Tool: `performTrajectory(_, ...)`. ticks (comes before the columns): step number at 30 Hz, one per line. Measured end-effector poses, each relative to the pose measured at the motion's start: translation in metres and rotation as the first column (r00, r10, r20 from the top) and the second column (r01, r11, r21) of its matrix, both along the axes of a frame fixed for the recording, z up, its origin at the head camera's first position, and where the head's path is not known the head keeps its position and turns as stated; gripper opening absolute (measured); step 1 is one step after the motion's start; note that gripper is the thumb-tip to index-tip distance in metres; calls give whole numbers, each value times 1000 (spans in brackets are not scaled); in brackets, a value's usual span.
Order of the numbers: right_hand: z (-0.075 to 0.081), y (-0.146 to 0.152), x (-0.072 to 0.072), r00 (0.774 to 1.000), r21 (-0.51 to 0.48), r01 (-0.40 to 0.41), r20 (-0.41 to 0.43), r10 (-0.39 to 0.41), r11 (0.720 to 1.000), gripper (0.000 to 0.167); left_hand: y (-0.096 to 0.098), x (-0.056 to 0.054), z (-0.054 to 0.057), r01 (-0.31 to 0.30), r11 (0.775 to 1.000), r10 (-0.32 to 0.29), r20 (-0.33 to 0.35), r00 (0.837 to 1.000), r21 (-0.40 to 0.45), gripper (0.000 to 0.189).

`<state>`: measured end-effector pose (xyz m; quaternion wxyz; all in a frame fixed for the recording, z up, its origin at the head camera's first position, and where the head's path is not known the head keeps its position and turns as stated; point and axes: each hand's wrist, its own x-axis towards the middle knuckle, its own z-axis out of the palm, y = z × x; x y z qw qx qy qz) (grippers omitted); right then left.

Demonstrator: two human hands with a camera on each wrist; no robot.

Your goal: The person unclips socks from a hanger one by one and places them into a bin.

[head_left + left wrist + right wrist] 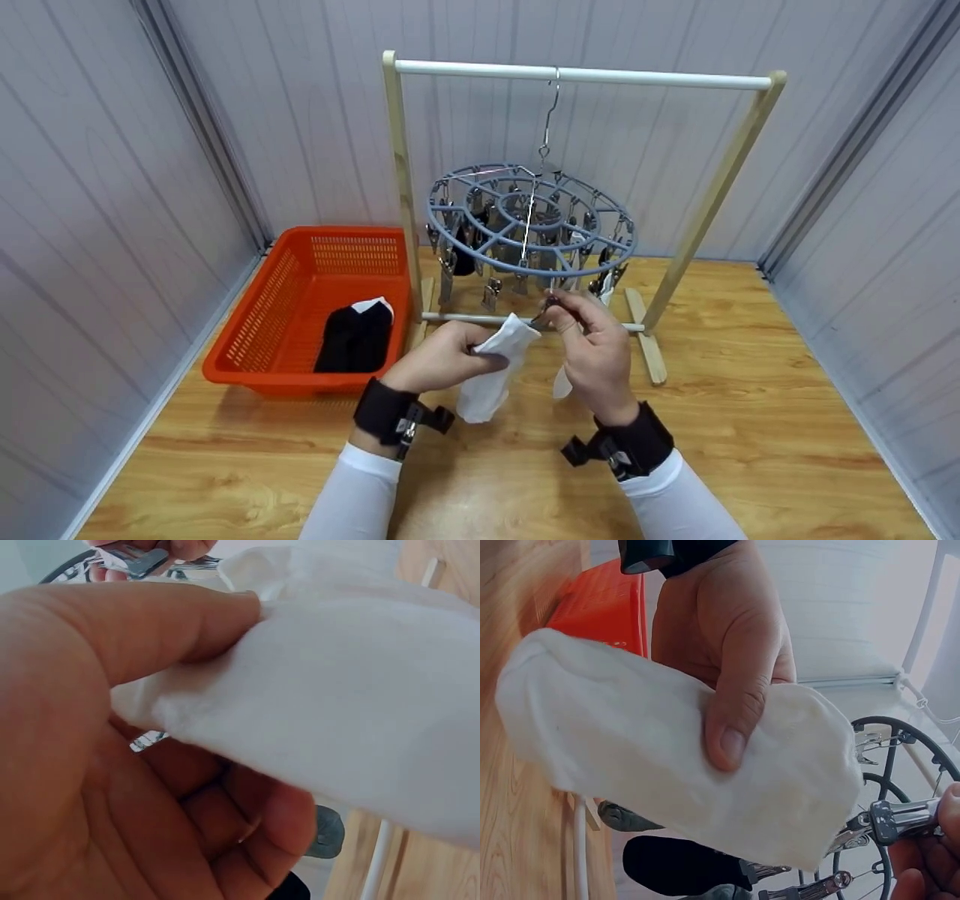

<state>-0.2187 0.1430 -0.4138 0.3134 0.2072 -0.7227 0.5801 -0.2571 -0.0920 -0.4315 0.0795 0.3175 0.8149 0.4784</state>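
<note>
The white sock (487,390) hangs slanted, rather flat. The silver metal clip (907,817) is just beside its upper end.

Pale panelled walls (315,127), wood-grain surface (757,420) below.

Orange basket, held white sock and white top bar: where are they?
Orange basket (285,380): head view, front rim.
White sock (649,742): right wrist view, its middle.
White top bar (517,71): head view, left of hook.

Head camera looks forward-down; 2 wrist cameras (close-up) share the white sock (622,720).
</note>
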Motion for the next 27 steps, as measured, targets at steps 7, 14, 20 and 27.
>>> performTrajectory(7, 0, -1, 2, 997, -37, -50, 53, 52, 998, 26, -4, 0, 1, 9, 1000, -9, 15, 1000, -29, 10)
performTrajectory(14, 3, -3, 4, 991, -59, -64, 117, 70, 996, 28, -11, 1, 4, 6, 998, -3, 43, 999, -58, 10)
performTrajectory(20, 5, -4, 6, 998, 18, 9, 55, -10, 1000, 34, -20, 1, 7, -4, 997, 7, 45, 999, -73, 10)
performTrajectory(27, 6, -1, 7, 999, 45, 22, -32, -21, 999, 38, -32, 1, 11, -40, 999, 41, 61, 997, -31, 14)
